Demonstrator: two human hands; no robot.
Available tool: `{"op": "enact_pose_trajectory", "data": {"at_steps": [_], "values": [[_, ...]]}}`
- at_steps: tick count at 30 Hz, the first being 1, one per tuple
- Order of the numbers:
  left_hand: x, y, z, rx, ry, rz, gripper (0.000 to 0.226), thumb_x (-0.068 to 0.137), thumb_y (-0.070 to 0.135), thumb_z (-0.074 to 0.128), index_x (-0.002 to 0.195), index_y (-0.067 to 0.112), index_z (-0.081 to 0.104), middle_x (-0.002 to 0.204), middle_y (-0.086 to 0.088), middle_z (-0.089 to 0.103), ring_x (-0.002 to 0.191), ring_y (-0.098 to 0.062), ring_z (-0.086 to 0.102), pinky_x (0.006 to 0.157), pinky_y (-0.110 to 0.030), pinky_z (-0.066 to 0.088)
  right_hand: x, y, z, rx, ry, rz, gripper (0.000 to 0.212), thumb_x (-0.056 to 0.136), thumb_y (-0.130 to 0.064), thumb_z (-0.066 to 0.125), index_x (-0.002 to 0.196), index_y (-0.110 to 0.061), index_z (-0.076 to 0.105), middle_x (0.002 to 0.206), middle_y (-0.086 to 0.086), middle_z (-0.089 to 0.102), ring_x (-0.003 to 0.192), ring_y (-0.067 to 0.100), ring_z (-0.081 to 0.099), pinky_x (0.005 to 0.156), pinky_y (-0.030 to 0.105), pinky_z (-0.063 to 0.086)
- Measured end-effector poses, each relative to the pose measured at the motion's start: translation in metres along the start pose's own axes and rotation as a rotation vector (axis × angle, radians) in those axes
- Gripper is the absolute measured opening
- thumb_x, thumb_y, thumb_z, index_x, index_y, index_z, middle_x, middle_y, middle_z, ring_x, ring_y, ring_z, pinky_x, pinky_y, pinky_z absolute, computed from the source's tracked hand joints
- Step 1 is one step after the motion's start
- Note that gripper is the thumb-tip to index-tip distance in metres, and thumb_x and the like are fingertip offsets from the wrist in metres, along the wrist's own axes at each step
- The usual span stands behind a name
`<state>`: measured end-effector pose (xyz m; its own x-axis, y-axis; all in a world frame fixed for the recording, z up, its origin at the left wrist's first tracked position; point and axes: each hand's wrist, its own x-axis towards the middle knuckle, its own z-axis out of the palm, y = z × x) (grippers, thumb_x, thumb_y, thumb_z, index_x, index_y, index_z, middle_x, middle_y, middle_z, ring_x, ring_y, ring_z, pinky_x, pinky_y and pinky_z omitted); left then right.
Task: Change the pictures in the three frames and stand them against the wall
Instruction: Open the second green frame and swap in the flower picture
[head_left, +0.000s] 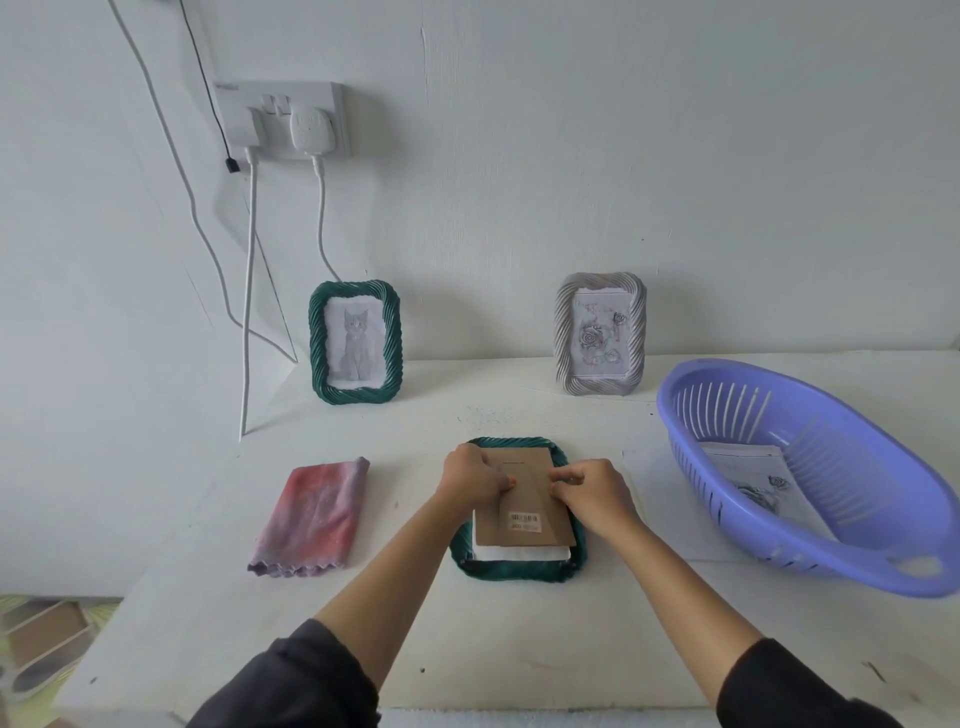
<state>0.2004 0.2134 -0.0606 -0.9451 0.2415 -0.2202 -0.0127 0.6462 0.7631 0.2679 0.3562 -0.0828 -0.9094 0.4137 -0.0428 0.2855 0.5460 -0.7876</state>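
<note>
A green rope-edged frame (519, 569) lies face down on the white table in front of me. Its brown cardboard backing (524, 512), with a barcode sticker, sits on white paper inside it. My left hand (470, 478) and my right hand (592, 491) both rest on the backing's upper part with curled fingers, fingertips close together at its middle. A second green frame (356, 343) holding a cat picture leans against the wall at the back left. A grey frame (600, 335) with a rose picture leans against the wall at the back right.
A purple slotted basket (810, 415) at the right holds loose printed pictures (763, 483). A pink-purple folded cloth (314, 517) lies left of the frame. White cables hang from a wall socket (283, 119) at the back left. The table's left edge drops off near the cloth.
</note>
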Motion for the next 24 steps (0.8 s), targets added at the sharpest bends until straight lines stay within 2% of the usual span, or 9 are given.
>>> {"op": "enact_pose_trajectory", "data": {"at_steps": [5,10,12,14,16,20,22,24], "values": [[0.003,0.001,-0.002,0.045,-0.040,0.010,0.014,0.080,0.017,0.069,0.087,0.006,0.062,0.090,-0.009,0.059,0.082,-0.020,0.054,0.070,-0.028,0.045,-0.001,0.000,0.000,0.017,0.012,-0.001,0.021,0.080,-0.016,0.063,0.099,-0.016,0.073,0.103,0.002,0.071,0.087,0.011,0.058,0.078,0.026,0.045],[0.003,0.001,-0.004,0.065,-0.054,0.014,0.016,0.080,0.017,0.070,0.085,0.005,0.061,0.089,-0.009,0.058,0.082,-0.021,0.053,0.069,-0.028,0.044,-0.001,-0.002,0.001,0.005,0.015,-0.001,0.018,0.080,-0.018,0.064,0.095,-0.014,0.073,0.100,0.003,0.071,0.084,0.013,0.058,0.076,0.028,0.047],[0.003,0.002,-0.003,0.083,-0.057,0.013,0.017,0.080,0.018,0.070,0.081,0.006,0.059,0.086,-0.007,0.057,0.082,-0.020,0.053,0.062,-0.024,0.043,-0.001,-0.003,0.001,0.000,0.017,-0.001,0.018,0.080,-0.017,0.064,0.095,-0.013,0.073,0.100,0.004,0.071,0.083,0.013,0.057,0.075,0.027,0.045],[0.003,0.003,-0.003,0.119,-0.052,0.011,0.025,0.079,0.020,0.070,0.066,0.010,0.050,0.074,-0.002,0.051,0.081,-0.019,0.050,0.056,-0.022,0.038,0.000,-0.004,0.000,-0.002,0.011,0.001,0.019,0.080,-0.016,0.063,0.096,-0.012,0.073,0.102,0.005,0.071,0.084,0.014,0.057,0.076,0.026,0.045],[0.002,0.003,-0.003,0.174,-0.039,0.016,0.036,0.079,0.023,0.069,0.059,0.014,0.041,0.069,-0.001,0.047,0.080,-0.020,0.048,0.063,-0.026,0.038,0.000,-0.005,0.000,-0.025,0.009,0.006,0.019,0.080,-0.016,0.062,0.095,-0.012,0.073,0.103,0.004,0.071,0.087,0.017,0.059,0.075,0.025,0.045],[0.000,0.006,-0.001,0.266,-0.033,0.035,0.023,0.080,0.024,0.066,0.077,0.009,0.049,0.090,-0.014,0.056,0.086,-0.025,0.053,0.080,-0.037,0.047,0.002,-0.012,0.004,-0.130,0.014,0.019,0.016,0.081,-0.016,0.059,0.089,-0.008,0.071,0.098,0.006,0.071,0.090,0.023,0.063,0.070,0.025,0.043],[-0.001,0.006,-0.001,0.317,-0.038,0.050,0.021,0.082,0.025,0.064,0.084,0.008,0.052,0.092,-0.015,0.055,0.087,-0.025,0.052,0.088,-0.038,0.048,0.003,-0.016,0.005,-0.227,0.003,0.022,0.018,0.083,-0.016,0.054,0.088,-0.005,0.067,0.095,0.010,0.068,0.088,0.028,0.063,0.069,0.029,0.045],[-0.002,0.007,-0.001,0.388,-0.049,0.065,0.029,0.084,0.027,0.062,0.098,0.001,0.060,0.103,-0.020,0.061,0.099,-0.031,0.055,0.091,-0.039,0.046,0.005,-0.020,0.006,-0.338,-0.018,0.011,0.016,0.086,-0.017,0.049,0.087,-0.004,0.059,0.094,0.012,0.064,0.084,0.029,0.059,0.068,0.030,0.043]]}}
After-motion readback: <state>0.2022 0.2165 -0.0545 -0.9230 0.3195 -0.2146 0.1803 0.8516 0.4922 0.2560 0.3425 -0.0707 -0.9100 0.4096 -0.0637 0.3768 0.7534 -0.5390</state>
